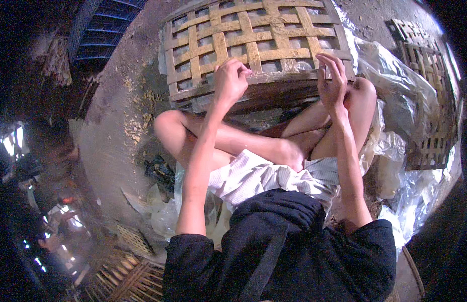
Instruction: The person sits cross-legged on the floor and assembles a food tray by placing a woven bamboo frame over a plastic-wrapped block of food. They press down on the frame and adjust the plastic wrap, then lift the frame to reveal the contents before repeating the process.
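Observation:
In front of my crossed legs lies a wooden-framed lattice tray of wide woven bamboo strips, with whitish, plastic-like material showing through its gaps. My left hand is at the near rim, left of the middle. Its fingers are curled in toward the thumb, and anything between them is too small to make out. Over the tray's near right corner, my right hand has its fingers bent and the thumb apart from them, with nothing visible in it. Whether either hand touches the rim, I cannot tell.
Crumpled clear plastic sheeting spreads along my right, beside more woven lattice panels. Yellowish crumbs litter the floor on my left. A blue slatted crate stands at far left. Bamboo slats lie at lower left, near a dim, blurred person.

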`<state>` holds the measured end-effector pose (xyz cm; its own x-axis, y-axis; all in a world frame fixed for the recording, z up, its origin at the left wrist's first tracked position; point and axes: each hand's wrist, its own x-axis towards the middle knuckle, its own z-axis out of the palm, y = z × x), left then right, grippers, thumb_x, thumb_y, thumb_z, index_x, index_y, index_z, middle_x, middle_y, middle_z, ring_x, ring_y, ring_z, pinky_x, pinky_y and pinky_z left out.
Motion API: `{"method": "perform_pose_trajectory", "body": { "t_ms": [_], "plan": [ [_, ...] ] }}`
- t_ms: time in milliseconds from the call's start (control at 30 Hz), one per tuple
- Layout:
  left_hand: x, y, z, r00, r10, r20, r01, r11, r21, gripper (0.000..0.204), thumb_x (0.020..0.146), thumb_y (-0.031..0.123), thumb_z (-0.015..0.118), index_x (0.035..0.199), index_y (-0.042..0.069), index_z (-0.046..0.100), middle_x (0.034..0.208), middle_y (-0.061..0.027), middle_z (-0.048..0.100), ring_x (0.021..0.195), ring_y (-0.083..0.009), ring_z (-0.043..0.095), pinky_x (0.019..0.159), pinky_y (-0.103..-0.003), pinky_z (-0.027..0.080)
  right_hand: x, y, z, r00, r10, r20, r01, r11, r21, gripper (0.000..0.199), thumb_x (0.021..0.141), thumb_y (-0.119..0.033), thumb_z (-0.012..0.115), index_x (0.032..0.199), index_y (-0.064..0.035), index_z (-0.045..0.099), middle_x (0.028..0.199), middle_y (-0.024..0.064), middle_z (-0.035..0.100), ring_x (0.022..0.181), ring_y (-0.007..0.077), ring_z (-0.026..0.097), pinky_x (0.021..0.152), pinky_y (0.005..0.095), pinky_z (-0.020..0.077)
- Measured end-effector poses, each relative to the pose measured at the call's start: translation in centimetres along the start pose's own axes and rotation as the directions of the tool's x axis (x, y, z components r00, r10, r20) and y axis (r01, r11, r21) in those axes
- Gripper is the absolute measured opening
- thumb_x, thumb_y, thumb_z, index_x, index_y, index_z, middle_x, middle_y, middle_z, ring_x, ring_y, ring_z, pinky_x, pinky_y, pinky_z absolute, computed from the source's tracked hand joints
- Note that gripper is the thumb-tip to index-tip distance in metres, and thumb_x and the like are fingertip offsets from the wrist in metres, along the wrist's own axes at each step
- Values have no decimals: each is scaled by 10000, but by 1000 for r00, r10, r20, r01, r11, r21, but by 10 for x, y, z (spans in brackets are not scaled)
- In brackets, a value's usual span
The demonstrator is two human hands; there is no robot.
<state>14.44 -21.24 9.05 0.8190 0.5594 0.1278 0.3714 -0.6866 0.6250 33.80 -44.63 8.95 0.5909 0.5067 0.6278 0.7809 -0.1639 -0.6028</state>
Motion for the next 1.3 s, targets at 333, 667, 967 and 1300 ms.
{"method": "perform_pose_trajectory", "body": {
  "t_ms": [333, 667, 967, 1300],
  "plan": [
    [-77, -3, -61, 975, -214, -57, 219, 968, 126, 230, 1016, 229, 668, 956, 20, 593, 743, -189, 637, 632, -399, 623, 593, -477, 476, -6, 20, 7, 995, 94, 31, -96, 994, 53, 250, 948, 62, 610, 1160, -27, 708, 1155, 144, 701, 1068, 312, 697, 930, 364, 557],
    [-85, 50, 0, 970, -169, -176, 162, 985, -52, 307, 960, 242, 754, 1221, 108, 665, 622, -84, 588, 528, -247, 599, 523, -392, 470, -2, 18, 14, 994, 72, 76, -74, 997, 17, 204, 971, 10, 644, 1154, -43, 715, 1127, 141, 706, 1042, 313, 699, 894, 363, 556],
    [-1, 12, -49, 803, -409, 434, 517, 840, -165, 242, 931, 245, 813, 1058, 41, 791, 596, 81, 557, 486, -32, 436, 455, -253, 309, -12, 39, 17, 976, 183, 118, -194, 977, 88, 274, 912, 28, 677, 1171, -49, 719, 1141, 122, 706, 1066, 298, 692, 919, 342, 540],
    [15, -4, -42, 897, -180, 404, 245, 963, -115, 219, 991, 223, 721, 980, 9, 768, 633, 50, 626, 567, -15, 461, 506, -253, 355, -1, 30, 15, 992, 79, 102, -89, 992, 93, 273, 910, 27, 673, 1162, -67, 717, 1122, 116, 703, 1036, 307, 698, 895, 348, 547]
  ]
}}
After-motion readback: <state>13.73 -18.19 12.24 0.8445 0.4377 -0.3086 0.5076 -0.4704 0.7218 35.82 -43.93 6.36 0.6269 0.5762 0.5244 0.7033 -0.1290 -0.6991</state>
